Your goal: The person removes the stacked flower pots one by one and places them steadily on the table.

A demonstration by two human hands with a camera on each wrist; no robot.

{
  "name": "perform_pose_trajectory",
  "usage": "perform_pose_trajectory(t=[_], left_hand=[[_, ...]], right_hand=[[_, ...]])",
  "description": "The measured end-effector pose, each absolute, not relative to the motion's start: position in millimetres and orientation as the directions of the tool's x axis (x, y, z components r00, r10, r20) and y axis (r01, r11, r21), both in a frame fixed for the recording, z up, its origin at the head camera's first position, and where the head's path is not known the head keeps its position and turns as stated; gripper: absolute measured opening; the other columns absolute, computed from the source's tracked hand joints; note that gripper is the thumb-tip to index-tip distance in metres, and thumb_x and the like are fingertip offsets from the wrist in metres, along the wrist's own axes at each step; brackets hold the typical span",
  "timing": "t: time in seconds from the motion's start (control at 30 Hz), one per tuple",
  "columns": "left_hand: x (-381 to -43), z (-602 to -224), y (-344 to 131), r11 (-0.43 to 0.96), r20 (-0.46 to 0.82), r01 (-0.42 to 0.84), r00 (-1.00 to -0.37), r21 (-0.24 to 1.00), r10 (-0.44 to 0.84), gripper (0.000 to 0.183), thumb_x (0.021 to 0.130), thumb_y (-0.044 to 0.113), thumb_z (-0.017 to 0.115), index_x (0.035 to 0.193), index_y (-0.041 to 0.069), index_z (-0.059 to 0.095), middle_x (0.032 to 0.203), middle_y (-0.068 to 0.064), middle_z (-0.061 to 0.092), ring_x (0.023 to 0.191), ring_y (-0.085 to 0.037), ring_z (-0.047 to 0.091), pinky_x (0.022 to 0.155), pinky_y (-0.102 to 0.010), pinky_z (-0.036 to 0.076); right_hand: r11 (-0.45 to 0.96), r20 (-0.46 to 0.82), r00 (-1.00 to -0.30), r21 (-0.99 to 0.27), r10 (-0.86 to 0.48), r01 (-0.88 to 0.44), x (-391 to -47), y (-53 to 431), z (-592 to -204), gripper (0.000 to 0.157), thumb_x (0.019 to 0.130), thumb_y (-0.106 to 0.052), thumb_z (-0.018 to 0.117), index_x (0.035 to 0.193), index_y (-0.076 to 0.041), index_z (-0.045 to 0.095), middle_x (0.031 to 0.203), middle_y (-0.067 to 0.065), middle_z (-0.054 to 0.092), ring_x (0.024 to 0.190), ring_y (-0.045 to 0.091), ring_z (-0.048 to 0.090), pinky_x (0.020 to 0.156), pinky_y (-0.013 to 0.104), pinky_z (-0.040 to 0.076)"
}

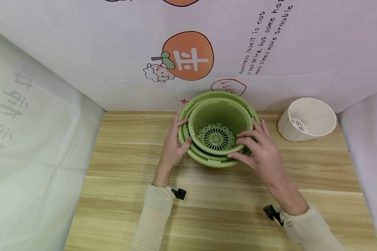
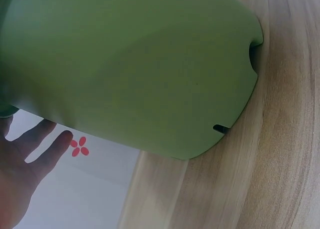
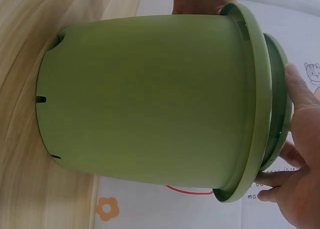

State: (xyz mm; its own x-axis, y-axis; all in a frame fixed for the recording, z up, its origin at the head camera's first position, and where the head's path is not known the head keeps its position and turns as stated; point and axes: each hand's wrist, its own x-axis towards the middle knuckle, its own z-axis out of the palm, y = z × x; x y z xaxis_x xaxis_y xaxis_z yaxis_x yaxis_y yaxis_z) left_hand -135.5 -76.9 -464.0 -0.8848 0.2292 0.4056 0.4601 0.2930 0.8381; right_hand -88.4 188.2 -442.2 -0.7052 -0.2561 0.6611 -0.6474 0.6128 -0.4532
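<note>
Several green plastic plant pots stand nested on the table; the outer pot (image 1: 218, 164) has a wide rim, and the inner pot (image 1: 220, 109) shows a slotted drainage base. My left hand (image 1: 172, 143) holds the stack's left side, thumb over the rims. In the left wrist view, its other fingers (image 2: 47, 154) spread along the outside wall. At the right, my right hand (image 1: 265, 153) pinches the inner pot's rim, with fingertips inside and thumb at the front edge. Seen from the right wrist, the inner rim (image 3: 280, 99) stands slightly above the outer pot's rim (image 3: 257, 114).
A white ribbed pot (image 1: 328, 123) with a perforated base lies tilted at the table's back right. Printed white cloth (image 1: 113, 80) rises behind the stack and along both sides. The wooden table (image 1: 125, 167) runs beneath the hands.
</note>
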Motion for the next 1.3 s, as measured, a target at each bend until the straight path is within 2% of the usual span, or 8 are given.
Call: perform_pose_trajectory(t=[0.33, 0.5, 0.63, 0.77, 0.93, 1.07, 1.17, 1.3], left_hand=[[-138, -470, -78, 0.298, 0.387, 0.442, -0.894, 0.846, 0.227, 0.061, 0.078, 0.018, 0.052, 0.134, -0.005, 0.047, 0.162, -0.017, 0.022, 0.145, -0.036, 0.03, 0.113, -0.042, 0.036], [-138, -472, -78, 0.294, 0.379, 0.432, -0.899, 0.853, 0.221, 0.06, 0.078, 0.018, 0.052, 0.134, -0.004, 0.048, 0.163, -0.015, 0.022, 0.146, -0.034, 0.029, 0.113, -0.045, 0.036], [-135, -464, -76, 0.295, 0.377, 0.428, -0.901, 0.854, 0.216, 0.06, 0.078, 0.018, 0.053, 0.133, -0.006, 0.048, 0.161, -0.023, 0.023, 0.144, -0.039, 0.03, 0.112, -0.05, 0.036], [-135, -464, -76, 0.283, 0.378, 0.43, -0.899, 0.858, 0.219, 0.059, 0.08, 0.018, 0.055, 0.133, -0.007, 0.048, 0.16, -0.025, 0.023, 0.144, -0.04, 0.03, 0.112, -0.051, 0.036], [-135, -465, -76, 0.286, 0.383, 0.435, -0.897, 0.854, 0.22, 0.058, 0.081, 0.018, 0.056, 0.133, -0.006, 0.049, 0.16, -0.023, 0.023, 0.145, -0.039, 0.029, 0.112, -0.052, 0.036], [-135, -465, -75, 0.288, 0.384, 0.434, -0.898, 0.853, 0.217, 0.058, 0.082, 0.017, 0.056, 0.134, -0.007, 0.048, 0.16, -0.026, 0.023, 0.145, -0.04, 0.029, 0.112, -0.054, 0.035], [-135, -465, -75, 0.29, 0.378, 0.43, -0.899, 0.855, 0.219, 0.058, 0.082, 0.017, 0.056, 0.134, -0.007, 0.048, 0.159, -0.027, 0.022, 0.145, -0.04, 0.029, 0.113, -0.054, 0.033], [-135, -465, -76, 0.284, 0.369, 0.422, -0.902, 0.861, 0.222, 0.057, 0.082, 0.017, 0.055, 0.134, -0.007, 0.048, 0.16, -0.027, 0.022, 0.146, -0.039, 0.028, 0.114, -0.052, 0.033]], right_hand=[[0.576, 0.691, -0.689, -0.478, -0.22, -0.663, -84, 183, -444, 0.052, 0.083, -0.046, 0.07, 0.083, 0.005, 0.071, 0.116, 0.026, 0.063, 0.128, 0.049, 0.049, 0.111, 0.045, 0.039], [0.58, 0.686, -0.702, -0.497, -0.192, -0.645, -82, 182, -445, 0.052, 0.082, -0.047, 0.072, 0.084, 0.005, 0.072, 0.119, 0.025, 0.063, 0.128, 0.047, 0.05, 0.11, 0.04, 0.041], [0.585, 0.685, -0.709, -0.508, -0.17, -0.632, -84, 182, -444, 0.051, 0.081, -0.046, 0.073, 0.085, 0.005, 0.072, 0.117, 0.024, 0.064, 0.117, 0.045, 0.059, 0.11, 0.041, 0.041], [0.594, 0.676, -0.725, -0.533, -0.131, -0.603, -84, 183, -442, 0.051, 0.079, -0.046, 0.074, 0.086, 0.005, 0.073, 0.114, 0.022, 0.066, 0.102, 0.039, 0.065, 0.107, 0.031, 0.045], [0.596, 0.671, -0.738, -0.561, -0.08, -0.574, -82, 184, -437, 0.052, 0.079, -0.046, 0.074, 0.086, 0.005, 0.073, 0.113, 0.022, 0.067, 0.12, 0.043, 0.058, 0.106, 0.031, 0.045], [0.638, 0.655, -0.751, -0.544, -0.083, -0.545, -82, 186, -432, 0.053, 0.081, -0.048, 0.071, 0.088, 0.005, 0.072, 0.116, 0.022, 0.066, 0.103, 0.037, 0.064, 0.092, 0.018, 0.047], [0.666, 0.644, -0.76, -0.526, -0.095, -0.529, -82, 187, -429, 0.054, 0.083, -0.049, 0.069, 0.09, 0.004, 0.071, 0.118, 0.021, 0.065, 0.09, 0.032, 0.062, 0.08, 0.017, 0.044], [0.668, 0.642, -0.76, -0.523, -0.099, -0.529, -82, 187, -425, 0.054, 0.082, -0.05, 0.069, 0.09, 0.004, 0.071, 0.117, 0.02, 0.065, 0.091, 0.031, 0.062, 0.078, 0.018, 0.043]])
